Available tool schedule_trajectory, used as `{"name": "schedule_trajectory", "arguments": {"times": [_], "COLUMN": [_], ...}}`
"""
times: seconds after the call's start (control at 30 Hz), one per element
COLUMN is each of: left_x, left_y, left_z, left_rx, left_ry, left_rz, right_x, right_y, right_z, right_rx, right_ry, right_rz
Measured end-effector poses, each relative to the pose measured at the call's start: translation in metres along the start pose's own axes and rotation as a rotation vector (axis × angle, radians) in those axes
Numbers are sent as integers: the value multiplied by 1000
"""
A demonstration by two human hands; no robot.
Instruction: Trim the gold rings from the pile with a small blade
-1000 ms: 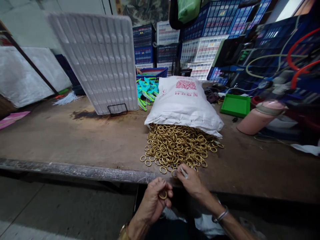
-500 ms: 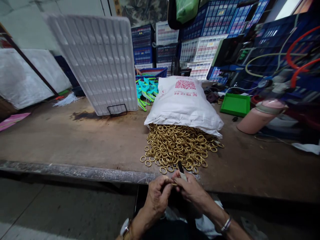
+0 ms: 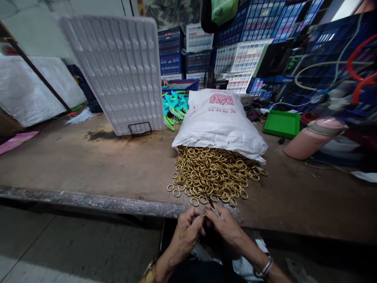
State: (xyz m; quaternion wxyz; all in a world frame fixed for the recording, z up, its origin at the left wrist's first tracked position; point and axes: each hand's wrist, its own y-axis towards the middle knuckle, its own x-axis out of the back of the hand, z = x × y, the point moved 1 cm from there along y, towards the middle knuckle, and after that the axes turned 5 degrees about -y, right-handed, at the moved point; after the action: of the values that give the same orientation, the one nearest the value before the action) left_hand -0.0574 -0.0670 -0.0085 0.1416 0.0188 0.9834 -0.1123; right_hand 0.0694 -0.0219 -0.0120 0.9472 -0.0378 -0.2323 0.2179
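One ring (image 3: 203, 215), mostly hidden, is being pinched by the fingers of the left hand (image 3: 186, 231), near the front edge of the surface (image 3: 88, 169). A slim tool (image 3: 214, 208) is being gripped in the curled fingers of the right hand (image 3: 226, 227), its dark end being pointed towards a heap (image 3: 212, 173) of gold-coloured rings. The two hands are being held close together; whether the ring is being pinched by the right fingers too cannot be told. The heap is being carried by the surface just beyond the hands, with its far side being covered by a white sack (image 3: 220, 122). Farther left, a pale panel (image 3: 118, 74) is being propped upright, and to the right a green tray (image 3: 282, 124) and a pink bottle (image 3: 309, 139) are being supported.
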Motion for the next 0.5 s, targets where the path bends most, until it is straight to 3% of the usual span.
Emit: {"name": "schedule_trajectory", "arguments": {"times": [0.17,0.37,0.5], "left_x": [-3,1,2], "left_y": [-1,-2,0], "left_z": [-1,-3,-1], "left_rx": [116,88,15], "left_ry": [-151,-168,-134], "left_rz": [46,0,6], "right_x": [-1,5,2], "right_y": [3,3,-7], "right_z": [-2,-1,4], "right_rx": [-17,14,162], "right_ry": [-8,-182,-408], "right_rz": [-24,-110,16]}}
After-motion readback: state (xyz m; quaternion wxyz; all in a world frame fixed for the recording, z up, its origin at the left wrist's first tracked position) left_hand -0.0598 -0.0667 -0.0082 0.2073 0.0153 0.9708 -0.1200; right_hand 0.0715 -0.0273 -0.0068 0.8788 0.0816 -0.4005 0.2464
